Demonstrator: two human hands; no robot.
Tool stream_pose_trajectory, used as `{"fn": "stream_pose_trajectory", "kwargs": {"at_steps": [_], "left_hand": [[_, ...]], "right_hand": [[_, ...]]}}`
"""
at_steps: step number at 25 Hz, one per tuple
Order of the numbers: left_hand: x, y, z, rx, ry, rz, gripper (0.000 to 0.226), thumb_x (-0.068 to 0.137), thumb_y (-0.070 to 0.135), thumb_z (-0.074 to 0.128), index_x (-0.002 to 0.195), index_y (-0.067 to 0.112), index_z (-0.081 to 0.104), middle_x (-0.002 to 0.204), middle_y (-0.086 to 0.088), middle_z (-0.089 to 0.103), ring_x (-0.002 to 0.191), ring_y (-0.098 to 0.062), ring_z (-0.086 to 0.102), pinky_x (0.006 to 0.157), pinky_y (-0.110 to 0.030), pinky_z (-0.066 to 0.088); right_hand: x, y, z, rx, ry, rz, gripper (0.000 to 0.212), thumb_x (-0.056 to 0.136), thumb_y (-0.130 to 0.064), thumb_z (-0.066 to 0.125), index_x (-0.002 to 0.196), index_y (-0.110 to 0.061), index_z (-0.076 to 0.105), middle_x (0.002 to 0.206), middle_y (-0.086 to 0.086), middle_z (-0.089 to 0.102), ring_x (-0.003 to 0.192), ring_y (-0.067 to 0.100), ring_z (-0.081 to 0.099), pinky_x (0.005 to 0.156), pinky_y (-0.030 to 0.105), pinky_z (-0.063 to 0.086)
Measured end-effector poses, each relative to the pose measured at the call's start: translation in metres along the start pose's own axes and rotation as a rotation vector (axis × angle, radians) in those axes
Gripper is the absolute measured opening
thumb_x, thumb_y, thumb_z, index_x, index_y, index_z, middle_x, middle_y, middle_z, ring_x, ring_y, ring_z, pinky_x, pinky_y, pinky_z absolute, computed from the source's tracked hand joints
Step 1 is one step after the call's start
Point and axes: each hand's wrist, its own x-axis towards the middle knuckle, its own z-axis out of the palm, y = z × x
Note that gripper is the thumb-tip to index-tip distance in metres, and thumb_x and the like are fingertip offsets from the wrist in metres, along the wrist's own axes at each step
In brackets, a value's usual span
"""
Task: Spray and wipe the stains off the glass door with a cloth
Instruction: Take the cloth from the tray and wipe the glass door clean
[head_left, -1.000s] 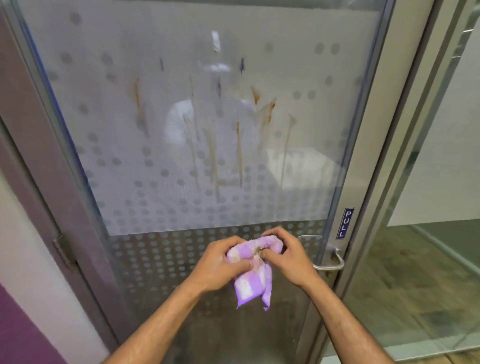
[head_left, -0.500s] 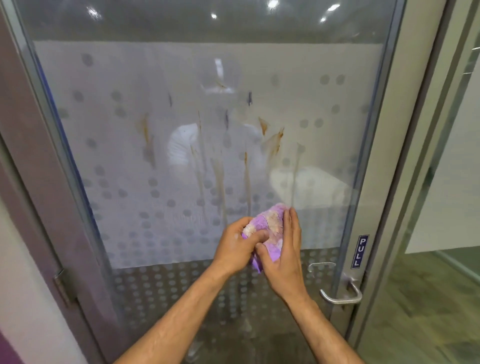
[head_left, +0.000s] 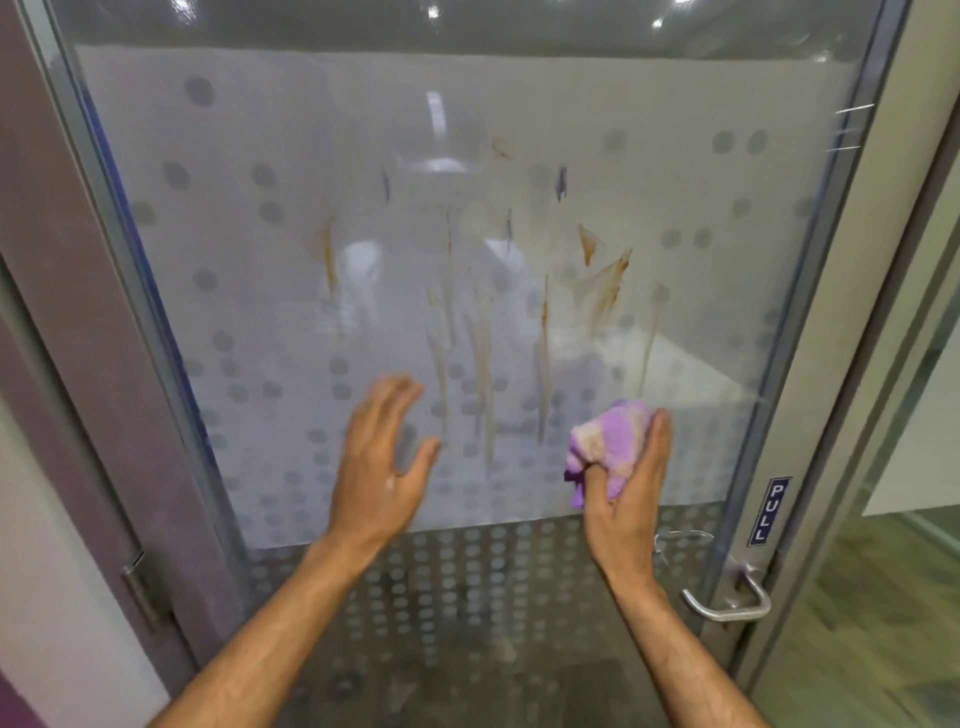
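The frosted glass door (head_left: 291, 171) with a dot pattern fills the view. Brown streaks and smears, the stains (head_left: 543, 353), run down its middle, with a few small dark marks higher up. My right hand (head_left: 631, 483) grips a bunched purple and white cloth (head_left: 610, 441) at the glass, low and right of the streaks. My left hand (head_left: 382, 462) is raised in front of the glass, left of the streaks, fingers spread and holding nothing. No spray bottle is in view.
A metal lever handle (head_left: 727, 603) and a blue PULL sign (head_left: 769, 512) sit at the door's right edge. A hinge (head_left: 140, 592) is on the purple frame at the left. A glass panel and corridor floor lie to the right.
My hands rose from below the frosted band and parted. My left hand let go of the cloth and moved left. My right hand keeps the cloth and moved right.
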Motion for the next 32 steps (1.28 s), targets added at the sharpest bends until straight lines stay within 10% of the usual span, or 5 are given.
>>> {"fn": "stream_pose_trajectory", "kwargs": {"at_steps": [7, 12, 20, 24, 32], "left_hand": [[0.037, -0.097, -0.035, 0.520, 0.101, 0.024, 0.095, 0.099, 0.056, 0.043, 0.167, 0.016, -0.010, 0.175, 0.000, -0.022, 0.161, -0.022, -0.023, 0.126, -0.043, -0.024], [0.041, -0.112, -0.019, 0.697, 0.207, 0.064, 0.091, 0.101, 0.065, 0.024, 0.165, 0.011, -0.012, 0.173, -0.003, -0.026, 0.161, -0.026, -0.022, 0.128, -0.049, -0.018], [0.044, -0.122, -0.012, 0.724, 0.293, 0.127, 0.091, 0.100, 0.063, 0.029, 0.166, 0.012, -0.008, 0.174, -0.003, -0.021, 0.162, -0.027, -0.016, 0.130, -0.048, -0.014], [0.043, -0.120, -0.012, 0.725, 0.291, 0.130, 0.092, 0.099, 0.062, 0.030, 0.166, 0.013, -0.009, 0.174, -0.002, -0.023, 0.162, -0.025, -0.018, 0.129, -0.048, -0.014], [0.042, -0.112, -0.017, 0.713, 0.284, 0.136, 0.085, 0.101, 0.053, 0.029, 0.167, 0.012, -0.006, 0.174, -0.004, -0.014, 0.162, -0.023, -0.018, 0.129, -0.046, -0.014]], "right_hand": [[0.041, 0.027, 0.012, -0.203, 0.150, -0.048, 0.086, 0.100, -0.019, 0.061, 0.163, -0.020, 0.002, 0.172, 0.006, -0.012, 0.159, 0.022, -0.012, 0.128, 0.054, 0.008], [0.041, 0.028, 0.045, -0.215, 0.169, -0.104, 0.077, 0.106, -0.054, 0.031, 0.163, -0.010, 0.003, 0.171, 0.013, -0.010, 0.158, 0.029, -0.015, 0.128, 0.037, -0.005], [-0.020, 0.000, 0.137, -0.219, 0.206, -0.173, 0.073, 0.106, -0.048, 0.036, 0.160, -0.004, 0.012, 0.168, 0.021, 0.012, 0.156, 0.042, 0.003, 0.128, 0.051, 0.010], [-0.053, -0.025, 0.175, -0.330, -0.034, -0.428, 0.067, 0.108, -0.035, 0.037, 0.163, -0.017, 0.003, 0.172, 0.003, -0.011, 0.159, 0.031, -0.006, 0.129, 0.044, 0.003], [-0.045, -0.039, 0.167, -0.361, -0.251, -0.733, 0.066, 0.097, -0.020, 0.061, 0.156, -0.010, 0.032, 0.166, 0.010, 0.025, 0.159, 0.030, 0.001, 0.126, 0.047, 0.020]]}}
